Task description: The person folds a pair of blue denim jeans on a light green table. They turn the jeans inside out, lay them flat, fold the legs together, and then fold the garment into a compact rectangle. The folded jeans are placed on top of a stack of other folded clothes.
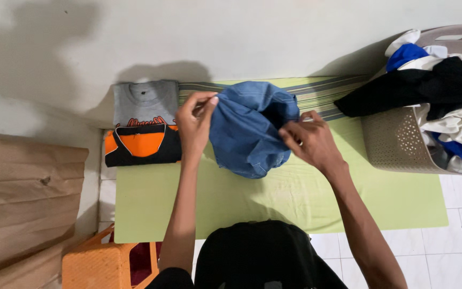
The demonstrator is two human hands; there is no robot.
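I hold a bunched blue denim garment (pixel 247 131) up over a light green mat (pixel 295 198) on the floor. My left hand (pixel 194 120) pinches its left edge near the top. My right hand (pixel 308 140) grips its right side, fingers closed into the fabric. The garment hangs between both hands, its lower part touching the mat.
A folded grey shirt (pixel 144 101) and a folded black and orange shirt (pixel 143 145) lie at the mat's left end. A beige perforated laundry basket (pixel 397 144) full of clothes stands at the right. An orange crate (pixel 97 265) and wooden boards (pixel 22 198) are at lower left.
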